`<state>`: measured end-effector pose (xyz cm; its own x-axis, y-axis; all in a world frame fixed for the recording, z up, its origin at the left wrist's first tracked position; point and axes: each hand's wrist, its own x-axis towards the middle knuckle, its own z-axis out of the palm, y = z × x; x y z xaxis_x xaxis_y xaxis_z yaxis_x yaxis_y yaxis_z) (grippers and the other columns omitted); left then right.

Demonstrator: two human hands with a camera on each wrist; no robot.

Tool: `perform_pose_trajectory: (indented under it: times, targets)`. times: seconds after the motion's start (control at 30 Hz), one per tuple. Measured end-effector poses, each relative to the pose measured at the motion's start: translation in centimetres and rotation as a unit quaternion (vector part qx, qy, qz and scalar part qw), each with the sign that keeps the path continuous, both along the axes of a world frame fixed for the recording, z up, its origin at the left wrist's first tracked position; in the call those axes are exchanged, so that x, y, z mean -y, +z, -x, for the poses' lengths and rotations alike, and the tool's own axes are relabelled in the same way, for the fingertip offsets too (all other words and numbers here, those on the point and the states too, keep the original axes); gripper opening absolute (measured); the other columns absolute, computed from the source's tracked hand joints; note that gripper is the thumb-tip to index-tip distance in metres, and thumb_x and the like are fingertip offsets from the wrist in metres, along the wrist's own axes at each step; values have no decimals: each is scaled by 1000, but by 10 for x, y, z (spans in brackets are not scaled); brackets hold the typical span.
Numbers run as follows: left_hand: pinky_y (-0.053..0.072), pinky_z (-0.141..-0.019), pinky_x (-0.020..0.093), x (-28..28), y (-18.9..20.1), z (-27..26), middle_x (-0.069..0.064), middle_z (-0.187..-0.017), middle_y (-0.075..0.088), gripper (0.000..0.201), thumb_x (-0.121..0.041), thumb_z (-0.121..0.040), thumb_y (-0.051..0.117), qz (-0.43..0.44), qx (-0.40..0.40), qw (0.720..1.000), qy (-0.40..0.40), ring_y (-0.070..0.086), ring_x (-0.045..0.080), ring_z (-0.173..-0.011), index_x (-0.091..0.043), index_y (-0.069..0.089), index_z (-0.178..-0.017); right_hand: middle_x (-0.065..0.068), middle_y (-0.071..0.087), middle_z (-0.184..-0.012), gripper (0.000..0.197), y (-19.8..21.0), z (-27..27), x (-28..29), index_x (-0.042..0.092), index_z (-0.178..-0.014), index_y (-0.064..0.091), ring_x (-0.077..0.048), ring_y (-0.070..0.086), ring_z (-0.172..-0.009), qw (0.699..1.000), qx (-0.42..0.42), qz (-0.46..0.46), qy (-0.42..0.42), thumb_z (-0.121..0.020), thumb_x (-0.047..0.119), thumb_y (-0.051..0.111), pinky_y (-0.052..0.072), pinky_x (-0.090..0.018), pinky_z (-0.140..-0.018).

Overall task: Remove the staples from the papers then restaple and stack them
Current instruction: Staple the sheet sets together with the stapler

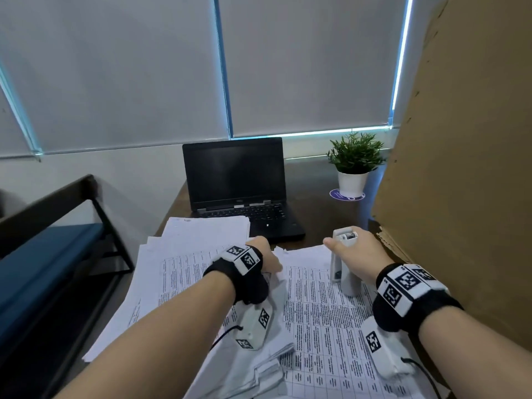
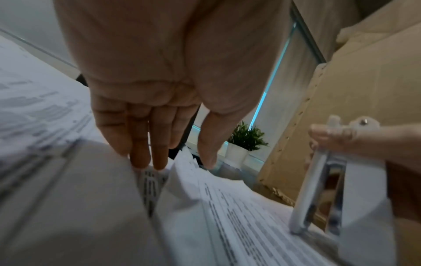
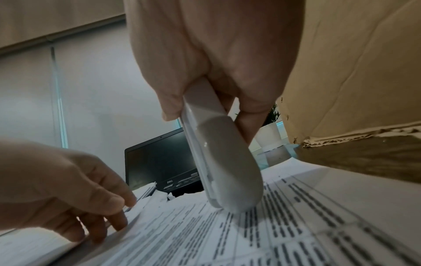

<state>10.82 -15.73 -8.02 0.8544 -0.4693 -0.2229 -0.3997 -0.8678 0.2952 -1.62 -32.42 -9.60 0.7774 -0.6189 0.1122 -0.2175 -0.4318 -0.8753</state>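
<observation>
Printed table sheets (image 1: pixel 316 318) cover the near desk, and another paper pile (image 1: pixel 201 228) lies behind them on the left. My left hand (image 1: pixel 273 262) is at the top edge of a bundle. In the right wrist view, the left hand (image 3: pixel 123 210) pinches that paper corner (image 3: pixel 145 201) between thumb and fingers. My right hand (image 1: pixel 351 251) grips a white stapler (image 1: pixel 342 275) that stands upright. The stapler's rounded end (image 3: pixel 234 198) rests on the printed sheet. In the left wrist view the stapler (image 2: pixel 318 189) gapes open, showing its metal channel.
An open black laptop (image 1: pixel 239 180) sits behind the papers. A potted plant (image 1: pixel 355 159) stands at the back right. A tall cardboard panel (image 1: pixel 460 168) walls the right side. A blue bench (image 1: pixel 43 254) is at the left. Folded sheets (image 1: pixel 267 367) lie near the front edge.
</observation>
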Motion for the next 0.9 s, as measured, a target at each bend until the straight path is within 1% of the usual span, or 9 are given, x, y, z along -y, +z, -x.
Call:
perform_pose_trajectory:
  times: [0.07, 0.17, 0.27, 0.37, 0.43, 0.57, 0.73, 0.83, 0.9]
  targets:
    - [44, -66, 27, 11, -3, 3, 7, -77, 61, 29, -32, -84, 69, -9, -15, 1000, -8, 60, 24, -80, -9, 55, -75, 0, 65, -90, 23, 1, -2, 2, 21, -99, 61, -19, 62, -86, 1000, -3, -3, 13, -87, 39, 70, 47, -32, -73]
    - [43, -62, 24, 16, -2, 1, 2, -76, 56, 23, -31, -86, 69, 1, -35, 999, -3, 55, 18, -70, -12, 56, -82, 1, 64, -89, 24, 2, -3, 4, 19, -102, 61, -16, 60, -82, 1000, -6, 2, 24, -88, 36, 70, 44, -29, -67]
    - [41, -58, 24, 13, -2, -4, 0, -68, 52, 33, -37, -85, 71, 8, -53, 998, 12, 51, 14, -62, -13, 53, -72, 1, 62, -88, 24, 4, -2, 3, 18, -104, 59, -13, 58, -78, 999, -15, 3, 35, -90, 35, 68, 40, -26, -60]
    - [48, -70, 27, 12, -6, -7, 2, -83, 63, 34, -40, -81, 74, 14, -57, 998, 18, 60, 18, -80, -8, 63, -85, 1, 60, -86, 22, 6, -1, 1, 19, -104, 57, -13, 56, -76, 999, -27, 0, 45, -91, 35, 66, 39, -26, -60]
    - [47, -62, 24, 14, -6, -4, 1, -79, 63, 32, -34, -80, 76, 45, -66, 996, 27, 59, 15, -72, -8, 69, -97, 1, 60, -86, 22, 7, 0, 1, 19, -103, 57, -13, 56, -77, 999, -27, -10, 47, -91, 35, 66, 40, -26, -60]
    - [41, -52, 21, 16, -7, 6, -1, -71, 57, 11, -18, -82, 71, 99, -64, 993, 31, 52, 13, -61, -11, 68, -90, -1, 61, -86, 17, 7, 3, 0, 20, -96, 57, -15, 57, -77, 999, -15, -19, 38, -90, 33, 67, 40, -27, -60]
    - [48, -56, 20, 10, -11, 11, -1, -83, 70, 17, -24, -83, 68, 139, -99, 985, 29, 63, 13, -69, -16, 72, -98, -2, 63, -87, 22, 6, 8, -3, 16, -97, 60, -14, 57, -76, 995, -61, -44, 62, -89, 35, 68, 40, -27, -61]
    - [55, -81, 31, 8, -11, 13, 4, -102, 71, 24, -24, -90, 67, 174, -109, 978, 25, 67, 19, -93, -12, 69, -110, -6, 65, -86, 16, 6, 12, -3, 15, -88, 64, -18, 59, -77, 993, -54, -65, 79, -86, 28, 73, 45, -31, -70]
    - [53, -86, 33, 6, -6, 17, 9, -108, 70, 26, -18, -92, 65, 229, -110, 967, 30, 66, 25, -101, -7, 67, -115, -8, 66, -83, 15, 15, 16, -4, 15, -83, 62, -24, 62, -78, 995, -1, -79, 54, -86, 26, 73, 50, -35, -73]
